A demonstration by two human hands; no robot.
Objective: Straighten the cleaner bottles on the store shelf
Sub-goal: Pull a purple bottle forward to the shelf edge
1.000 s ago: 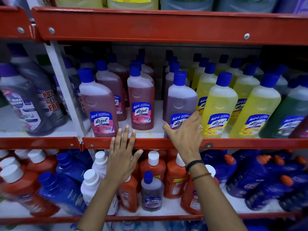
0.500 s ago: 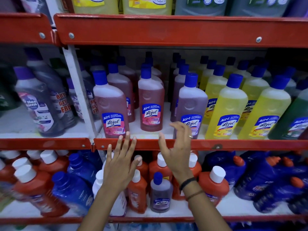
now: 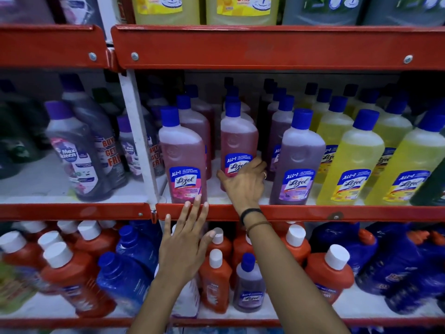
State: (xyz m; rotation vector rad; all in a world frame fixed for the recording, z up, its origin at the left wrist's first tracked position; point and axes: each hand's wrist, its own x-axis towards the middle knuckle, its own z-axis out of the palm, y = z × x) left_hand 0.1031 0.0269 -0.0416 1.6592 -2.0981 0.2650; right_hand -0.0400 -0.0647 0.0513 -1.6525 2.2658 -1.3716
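My right hand (image 3: pixel 243 182) wraps the set-back pink bottle (image 3: pixel 238 143) low, to draw it level with its front neighbours; my left hand (image 3: pixel 185 239), fingers spread, hovers empty.

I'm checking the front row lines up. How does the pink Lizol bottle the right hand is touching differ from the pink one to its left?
The right hand wraps the lower part of the touched pink Lizol bottle; the left pink Lizol bottle stands free, the left hand open below it. The touched bottle sits farther back; the left one stands at the shelf edge. Both have blue caps and blue labels.
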